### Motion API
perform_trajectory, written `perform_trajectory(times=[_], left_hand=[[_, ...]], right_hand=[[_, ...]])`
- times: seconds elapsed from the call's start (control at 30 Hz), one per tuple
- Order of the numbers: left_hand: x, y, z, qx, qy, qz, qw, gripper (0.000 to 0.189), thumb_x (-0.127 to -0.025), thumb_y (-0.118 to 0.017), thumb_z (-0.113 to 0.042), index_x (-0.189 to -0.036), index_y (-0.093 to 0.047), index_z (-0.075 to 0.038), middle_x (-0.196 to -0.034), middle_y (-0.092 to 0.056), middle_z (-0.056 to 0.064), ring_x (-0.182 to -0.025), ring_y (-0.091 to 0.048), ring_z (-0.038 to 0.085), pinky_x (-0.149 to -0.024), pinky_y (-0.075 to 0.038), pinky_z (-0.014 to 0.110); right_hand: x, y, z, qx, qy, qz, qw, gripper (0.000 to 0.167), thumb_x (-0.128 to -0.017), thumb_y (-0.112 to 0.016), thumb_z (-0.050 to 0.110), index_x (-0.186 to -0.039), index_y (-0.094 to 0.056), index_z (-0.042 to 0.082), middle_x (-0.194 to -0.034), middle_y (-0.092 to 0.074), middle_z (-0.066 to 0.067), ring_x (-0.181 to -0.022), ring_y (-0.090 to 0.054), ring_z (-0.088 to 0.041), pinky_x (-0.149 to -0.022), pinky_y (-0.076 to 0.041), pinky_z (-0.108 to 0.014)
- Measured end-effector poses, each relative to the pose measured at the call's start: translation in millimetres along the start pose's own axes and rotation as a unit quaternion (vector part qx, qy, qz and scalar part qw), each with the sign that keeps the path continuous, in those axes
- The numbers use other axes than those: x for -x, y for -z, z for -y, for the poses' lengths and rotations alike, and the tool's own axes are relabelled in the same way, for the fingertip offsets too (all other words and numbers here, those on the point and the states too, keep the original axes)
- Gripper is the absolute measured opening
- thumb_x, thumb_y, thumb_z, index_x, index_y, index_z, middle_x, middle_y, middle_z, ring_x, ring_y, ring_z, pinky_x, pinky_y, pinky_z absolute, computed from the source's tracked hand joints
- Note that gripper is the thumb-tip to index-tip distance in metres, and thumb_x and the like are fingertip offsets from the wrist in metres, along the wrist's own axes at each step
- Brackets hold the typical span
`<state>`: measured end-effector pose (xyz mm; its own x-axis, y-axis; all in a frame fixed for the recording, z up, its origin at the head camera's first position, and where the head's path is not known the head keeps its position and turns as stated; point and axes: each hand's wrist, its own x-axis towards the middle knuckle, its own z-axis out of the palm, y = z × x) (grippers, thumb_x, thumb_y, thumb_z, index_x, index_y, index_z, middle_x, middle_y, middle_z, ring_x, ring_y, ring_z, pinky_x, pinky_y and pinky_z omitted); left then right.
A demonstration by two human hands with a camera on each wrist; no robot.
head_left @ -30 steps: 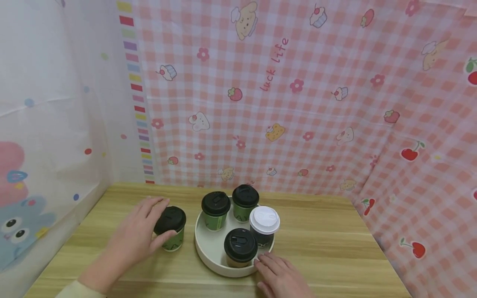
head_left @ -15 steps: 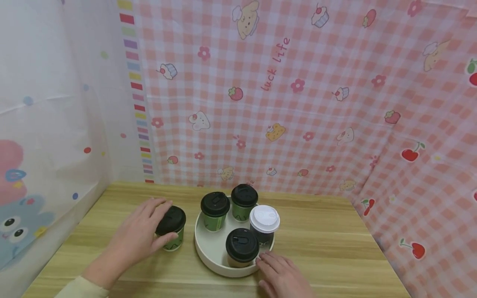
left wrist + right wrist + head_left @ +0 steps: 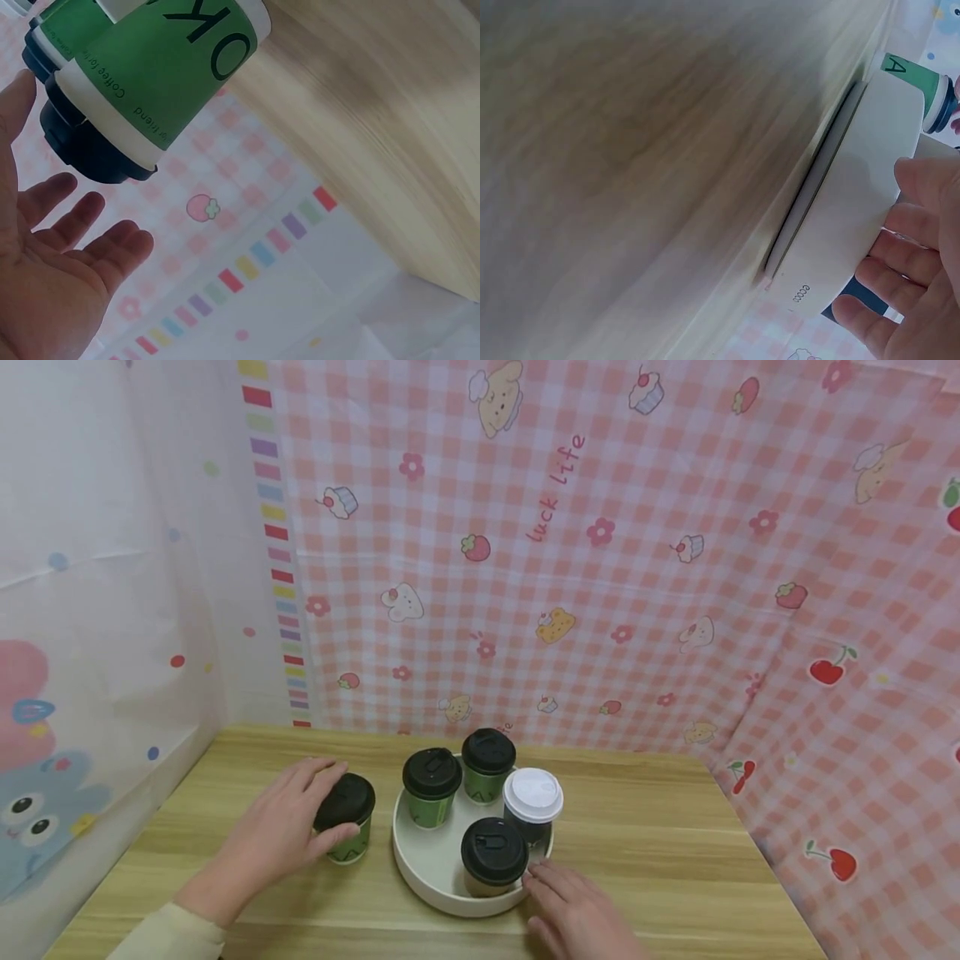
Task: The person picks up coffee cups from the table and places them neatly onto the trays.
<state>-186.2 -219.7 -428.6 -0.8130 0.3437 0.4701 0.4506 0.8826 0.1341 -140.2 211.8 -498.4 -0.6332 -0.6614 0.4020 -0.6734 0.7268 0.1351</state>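
Observation:
My left hand (image 3: 277, 818) is beside a green paper coffee cup (image 3: 352, 839) with a black lid, standing on the table left of the tray. Its fingers are relaxed and spread near the lid; in the left wrist view a gap shows between them and the cup (image 3: 165, 67). My right hand (image 3: 581, 910) touches the right front rim of a round white rotating tray (image 3: 442, 900) with loosely bent fingers. On the tray stand two green cups with black lids (image 3: 431, 777) (image 3: 489, 756), a dark cup with a white lid (image 3: 533, 797), and a brown cup with a black lid (image 3: 495, 852).
The wooden table (image 3: 660, 843) extends to both sides of the tray. A pink checked cloth (image 3: 570, 577) hangs behind and at the right, and a white printed cloth (image 3: 112, 610) at the left. In the right wrist view, a grey base (image 3: 810, 187) shows under the tray.
The tray has turned a little: the brown cup and my right hand moved rightward, the white-lidded cup slightly back, the rear green cup leftward. My left hand has hardly moved.

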Motion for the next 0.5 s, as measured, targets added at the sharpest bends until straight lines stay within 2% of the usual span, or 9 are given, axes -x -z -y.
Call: perform_trajectory(times=[0.5], left_hand=[[-5.6,-4.9,5.0,0.028,0.019,0.043,0.9985,0.081,-0.088,-0.086,-0.050,-0.151,-0.057,-0.009,-0.148,-0.059,0.021,-0.132,-0.060,0.046,-0.105,-0.055,0.066]], right_hand=[[1.5,-0.2,-11.5,-0.019,0.000,-0.004,0.9998,0.053,-0.087,-0.086,0.030,-0.134,-0.072,0.009,-0.139,-0.072,-0.007,-0.129,-0.069,-0.026,-0.102,-0.062,-0.045]])
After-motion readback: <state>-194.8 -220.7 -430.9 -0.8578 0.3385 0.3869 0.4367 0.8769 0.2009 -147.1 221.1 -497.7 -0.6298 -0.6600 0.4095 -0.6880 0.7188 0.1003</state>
